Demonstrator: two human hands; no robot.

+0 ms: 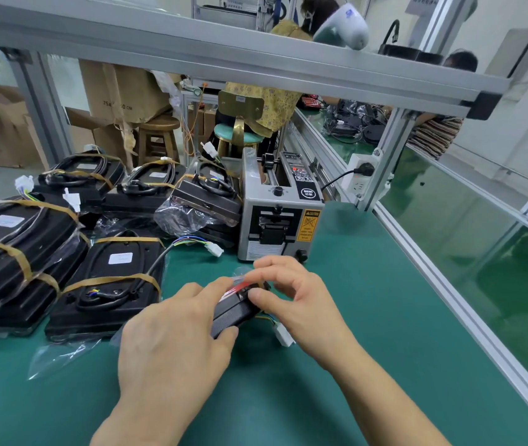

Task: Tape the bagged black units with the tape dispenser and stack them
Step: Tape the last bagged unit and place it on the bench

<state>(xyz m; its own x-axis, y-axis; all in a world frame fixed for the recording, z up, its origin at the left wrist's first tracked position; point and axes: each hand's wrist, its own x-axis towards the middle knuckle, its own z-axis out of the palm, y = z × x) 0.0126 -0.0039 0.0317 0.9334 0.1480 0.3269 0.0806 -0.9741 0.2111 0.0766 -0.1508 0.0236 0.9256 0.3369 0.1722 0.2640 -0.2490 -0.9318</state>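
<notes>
A bagged black unit stands on edge on the green mat, just in front of the grey tape dispenser. My left hand grips its near side. My right hand pinches its far end, where clear plastic and a red mark show. A white connector on coloured wires hangs out below my right hand. To the left lie taped units, one beside my left hand and a stack at the far left.
More black units lie behind, one in a loose clear bag next to the dispenser. An aluminium rail borders the mat on the right. Stools, cardboard boxes and a seated person are beyond the bench.
</notes>
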